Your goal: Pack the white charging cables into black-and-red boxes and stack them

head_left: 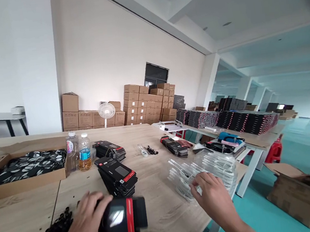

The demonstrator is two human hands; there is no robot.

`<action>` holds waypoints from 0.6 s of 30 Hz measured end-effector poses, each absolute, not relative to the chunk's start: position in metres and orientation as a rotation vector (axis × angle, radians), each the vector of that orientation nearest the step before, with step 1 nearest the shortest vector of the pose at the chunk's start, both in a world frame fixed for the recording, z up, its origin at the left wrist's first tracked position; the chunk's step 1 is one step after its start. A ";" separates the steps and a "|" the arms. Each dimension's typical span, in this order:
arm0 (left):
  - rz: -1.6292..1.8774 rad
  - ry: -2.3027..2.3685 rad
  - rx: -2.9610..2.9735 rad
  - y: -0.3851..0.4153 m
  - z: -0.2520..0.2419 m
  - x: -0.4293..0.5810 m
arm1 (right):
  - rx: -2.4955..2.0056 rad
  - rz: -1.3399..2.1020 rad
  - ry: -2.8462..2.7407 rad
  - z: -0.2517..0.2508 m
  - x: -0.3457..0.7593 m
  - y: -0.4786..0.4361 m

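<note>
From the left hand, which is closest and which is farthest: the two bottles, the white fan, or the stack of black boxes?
From the left hand:
1. Stack of black boxes, just beyond it on the table.
2. Two bottles, farther back beside the cardboard tray.
3. White fan, far off by the wall.

The package [122, 216] is black with a red stripe; the bagged cables [205, 170] are white in clear plastic. The tabletop [161, 206] is pale woodgrain, the floor [296, 147] teal, the stacked cartons [142, 104] brown.
</note>
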State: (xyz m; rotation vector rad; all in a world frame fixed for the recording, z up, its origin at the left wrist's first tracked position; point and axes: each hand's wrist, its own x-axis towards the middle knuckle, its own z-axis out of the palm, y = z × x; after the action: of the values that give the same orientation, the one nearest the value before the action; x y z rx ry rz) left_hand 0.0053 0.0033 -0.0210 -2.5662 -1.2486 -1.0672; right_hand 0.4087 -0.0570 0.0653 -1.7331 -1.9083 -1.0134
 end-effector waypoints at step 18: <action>-0.934 -1.553 -2.324 0.011 -0.002 -0.025 | -1.564 -0.445 -2.752 0.055 0.294 -0.029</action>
State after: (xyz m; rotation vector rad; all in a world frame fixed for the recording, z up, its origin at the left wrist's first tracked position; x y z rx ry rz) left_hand -0.0248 0.0114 -0.0018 -2.3235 -1.5533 -0.9341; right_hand 0.2943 -0.0288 0.0553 -1.5639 -2.7521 -0.4451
